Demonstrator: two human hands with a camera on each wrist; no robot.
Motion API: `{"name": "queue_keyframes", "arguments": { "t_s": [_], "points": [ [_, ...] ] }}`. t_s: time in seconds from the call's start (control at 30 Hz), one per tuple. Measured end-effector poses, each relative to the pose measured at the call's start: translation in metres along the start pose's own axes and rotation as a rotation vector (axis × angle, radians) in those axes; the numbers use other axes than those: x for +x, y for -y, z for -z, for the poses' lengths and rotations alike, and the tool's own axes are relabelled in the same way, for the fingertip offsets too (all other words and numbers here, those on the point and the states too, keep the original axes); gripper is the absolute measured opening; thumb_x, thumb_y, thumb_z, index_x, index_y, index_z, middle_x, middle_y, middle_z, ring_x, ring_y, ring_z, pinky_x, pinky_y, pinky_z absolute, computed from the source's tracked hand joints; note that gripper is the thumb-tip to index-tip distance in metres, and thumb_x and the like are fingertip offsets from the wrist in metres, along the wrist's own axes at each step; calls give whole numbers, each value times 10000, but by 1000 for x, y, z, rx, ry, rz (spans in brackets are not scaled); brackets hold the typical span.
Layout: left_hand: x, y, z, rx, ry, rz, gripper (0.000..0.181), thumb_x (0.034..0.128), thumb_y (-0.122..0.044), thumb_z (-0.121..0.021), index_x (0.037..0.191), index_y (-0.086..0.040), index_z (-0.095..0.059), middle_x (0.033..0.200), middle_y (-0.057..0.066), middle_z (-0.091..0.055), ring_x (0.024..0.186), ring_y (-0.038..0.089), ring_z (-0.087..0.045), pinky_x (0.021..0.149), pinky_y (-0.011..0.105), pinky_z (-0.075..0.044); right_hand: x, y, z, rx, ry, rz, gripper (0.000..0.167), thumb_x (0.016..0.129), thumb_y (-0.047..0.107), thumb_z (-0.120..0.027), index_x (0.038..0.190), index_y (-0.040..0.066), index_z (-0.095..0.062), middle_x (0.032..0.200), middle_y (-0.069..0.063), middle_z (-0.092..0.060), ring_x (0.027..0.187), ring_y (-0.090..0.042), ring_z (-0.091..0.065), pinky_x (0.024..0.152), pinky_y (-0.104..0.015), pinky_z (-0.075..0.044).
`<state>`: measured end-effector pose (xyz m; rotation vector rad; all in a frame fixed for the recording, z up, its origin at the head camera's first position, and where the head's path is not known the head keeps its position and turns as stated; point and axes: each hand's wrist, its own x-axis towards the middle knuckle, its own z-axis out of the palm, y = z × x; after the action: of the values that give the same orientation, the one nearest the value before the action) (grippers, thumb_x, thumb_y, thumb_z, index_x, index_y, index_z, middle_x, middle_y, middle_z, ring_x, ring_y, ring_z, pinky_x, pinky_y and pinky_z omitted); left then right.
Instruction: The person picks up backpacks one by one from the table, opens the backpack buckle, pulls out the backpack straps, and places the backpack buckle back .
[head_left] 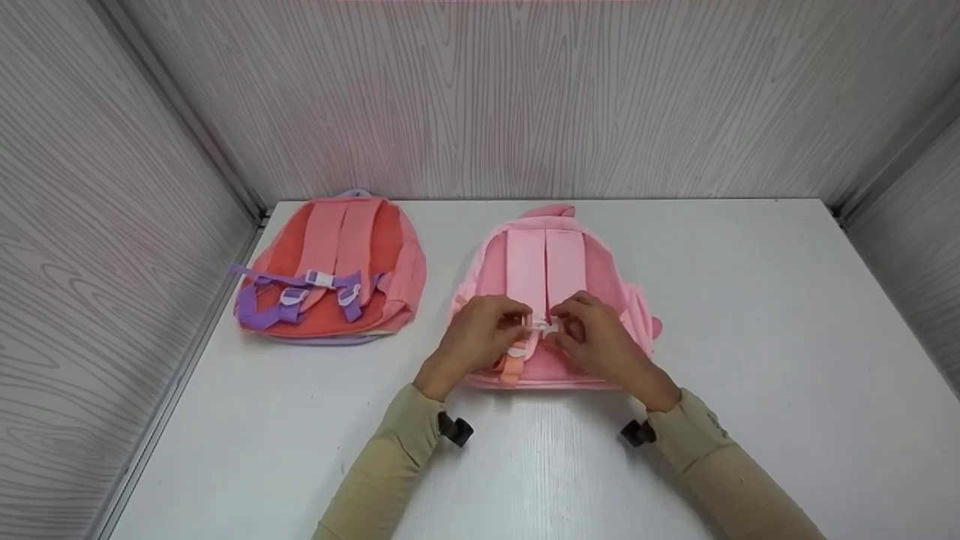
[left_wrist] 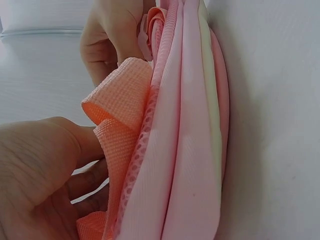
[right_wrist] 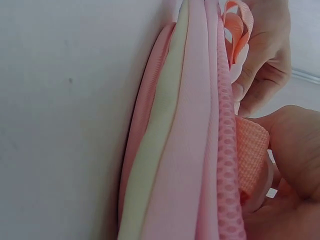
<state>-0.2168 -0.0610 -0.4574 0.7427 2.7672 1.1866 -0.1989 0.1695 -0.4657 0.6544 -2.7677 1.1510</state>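
A light pink backpack (head_left: pixel 491 270) lies straps up on the white table. Over its lower middle, both hands meet at a small white buckle (head_left: pixel 539 325). The left hand (head_left: pixel 484 330) pinches the buckle's left side, above an orange strap (head_left: pixel 513 369). From the right, the right hand (head_left: pixel 600 337) pinches the other side with thumb and fingers. In the left wrist view an orange strap (left_wrist: pixel 117 92) loops beside the left hand (left_wrist: pixel 45 165). The right wrist view has the right hand (right_wrist: pixel 285 160) by an orange strap (right_wrist: pixel 251 152); its fingertips are hidden there.
A coral backpack (head_left: pixel 390 232) with purple straps (head_left: pixel 259 319) and a white buckle (head_left: pixel 320 279) lies at the table's left. Grey wood-patterned panels (head_left: pixel 480 105) stand behind the table (head_left: pixel 750 300) and at both sides.
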Motion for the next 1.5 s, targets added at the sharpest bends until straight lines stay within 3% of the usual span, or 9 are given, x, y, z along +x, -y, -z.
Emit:
{"name": "queue_keyframes", "arguments": {
  "t_s": [0.3,0.5,0.93,1.3,1.5],
  "points": [
    [1,1,-3,4,-7,-20,271,988,-187,-786,1248,-108,-788,1104,39,-764,960,179,-669,929,362,-595,7,4,0,1,35,1,322,933,131,-838,1232,59,-745,1102,-81,-695,963,-221,-586,845,-354,-538],
    [2,0,-5,-11,1,-20,267,990,-197,-787,1245,-118,-791,1077,32,-754,948,171,-655,901,349,-586,8,5,-1,0,36,-29,302,948,166,-831,1231,84,-766,1091,-49,-703,967,-243,-602,838,-343,-542],
    [2,0,-2,-6,-11,-36,225,992,-175,-781,1208,-114,-804,1085,21,-771,942,159,-666,892,341,-586,11,1,-5,18,26,47,214,979,117,-783,1193,108,-791,1065,-27,-729,920,-207,-626,813,-315,-560],
    [1,3,-1,-17,-11,-82,267,981,-193,-799,1228,-95,-776,1138,38,-776,1014,180,-703,954,361,-588,12,0,-10,-54,-92,173,174,939,98,-827,1110,68,-828,953,-62,-743,903,-228,-638,791,-358,-557],
    [-1,4,2,15,-5,-70,359,978,-254,-806,1296,-99,-741,1181,43,-752,1057,205,-659,971,389,-557,13,1,-9,-38,-86,162,153,954,96,-811,1104,71,-829,957,-56,-735,933,-230,-637,839,-380,-567]
  ]
}}
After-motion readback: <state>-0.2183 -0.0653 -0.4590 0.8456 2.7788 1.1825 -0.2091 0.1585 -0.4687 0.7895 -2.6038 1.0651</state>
